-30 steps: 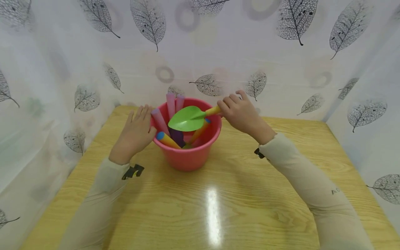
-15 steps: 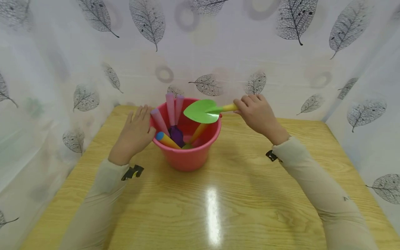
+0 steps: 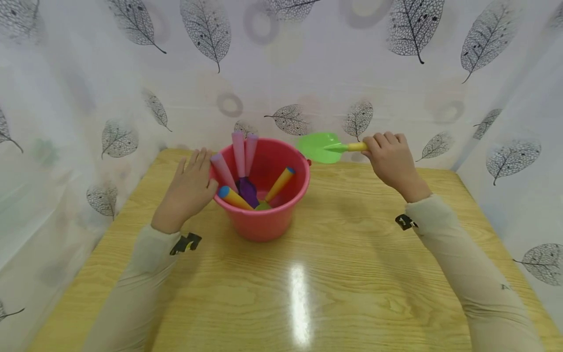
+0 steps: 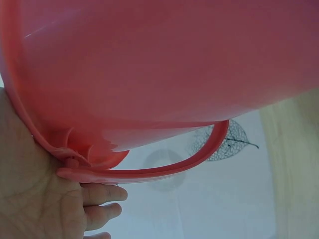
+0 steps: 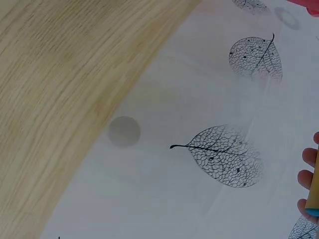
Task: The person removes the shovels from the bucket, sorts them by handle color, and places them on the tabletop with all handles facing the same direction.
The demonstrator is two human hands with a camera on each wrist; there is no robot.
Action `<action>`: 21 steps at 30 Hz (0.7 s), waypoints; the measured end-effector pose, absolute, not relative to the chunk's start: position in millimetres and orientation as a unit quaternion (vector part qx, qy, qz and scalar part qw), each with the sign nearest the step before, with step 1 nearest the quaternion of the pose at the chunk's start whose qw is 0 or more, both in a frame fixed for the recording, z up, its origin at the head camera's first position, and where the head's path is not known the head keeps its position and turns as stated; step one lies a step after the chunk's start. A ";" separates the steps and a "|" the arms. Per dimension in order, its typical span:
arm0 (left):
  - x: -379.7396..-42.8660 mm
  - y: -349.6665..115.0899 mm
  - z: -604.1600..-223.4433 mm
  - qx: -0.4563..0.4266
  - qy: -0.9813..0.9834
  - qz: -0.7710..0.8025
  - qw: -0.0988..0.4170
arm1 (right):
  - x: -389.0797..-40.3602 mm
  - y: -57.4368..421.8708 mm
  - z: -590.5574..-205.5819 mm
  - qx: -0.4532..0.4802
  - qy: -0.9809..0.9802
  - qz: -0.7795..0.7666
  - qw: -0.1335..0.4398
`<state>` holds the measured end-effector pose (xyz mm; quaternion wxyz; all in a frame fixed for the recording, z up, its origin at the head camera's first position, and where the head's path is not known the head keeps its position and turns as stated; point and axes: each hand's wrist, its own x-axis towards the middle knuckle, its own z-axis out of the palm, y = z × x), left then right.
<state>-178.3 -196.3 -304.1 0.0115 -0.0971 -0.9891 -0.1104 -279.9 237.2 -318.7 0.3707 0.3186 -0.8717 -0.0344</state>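
Observation:
A pink bucket stands on the table with several handled tools in it. Against its left rim rests my left hand, fingers straight; the left wrist view shows the palm by the rim and the bucket's handle. My right hand grips the yellow handle of a toy trowel, whose green blade points left, above the bucket's right rim. In the right wrist view only the fingertips and the handle end show. Inside the bucket are pink handles, orange handles and a purple blade.
The wooden table extends in front of and to the right of the bucket. A white curtain with leaf prints hangs behind and along both sides.
My right hand has moved to the right with the trowel, carrying its blade from over the bucket's middle to its right rim. The left hand and the bucket have stayed in place.

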 end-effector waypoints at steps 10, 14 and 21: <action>-178.2 -197.5 -305.6 -0.102 -0.989 -0.110 0.017 | -291.5 259.5 -341.6 0.298 -0.894 -0.034 0.333; -177.5 -197.8 -305.4 -0.104 -0.988 -0.110 0.018 | -299.2 263.8 -352.5 0.297 -0.903 -0.042 0.307; -178.5 -198.1 -306.6 -0.104 -0.989 -0.106 0.022 | -309.1 266.8 -368.7 0.298 -0.915 -0.052 0.266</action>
